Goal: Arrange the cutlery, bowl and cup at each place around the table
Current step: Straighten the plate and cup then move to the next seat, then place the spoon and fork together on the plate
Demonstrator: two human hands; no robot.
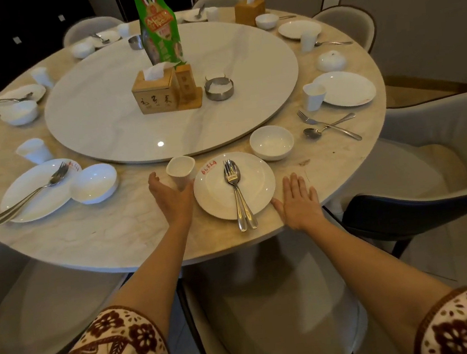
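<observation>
At the near edge of the surface [110,236] one place looks almost set. A plate [217,199] lies just inside the edge with a fork and spoon [234,181] side by side on it, handles reaching over the rim toward the person. A bowl [271,142] stands upright just beyond the plate's far right rim, and a cup [181,168] stands upright just beside its far left rim.

The left hand [170,199] is cupped at the base of this cup, with the thumb spread and clear of the cup wall. Its fingers are hidden by the cup, so I cannot tell whether they grip it. The right hand [298,202] lies flat at the near edge with its fingers [295,184] straight and holding nothing, and the thumb at the plate's rim.

As I judge it, this place needs only the cup settled. The place toward the right edge looks undone: a crossed fork and spoon [329,126] lie on the bare surface below the right plate [348,89], and an upturned bowl [331,60] sits farther round (whose it is, I cannot say). At the left edge, the left plate [29,199] already carries cutlery, with the left bowl [93,183] against its rim. The far places are too small to judge.
</observation>
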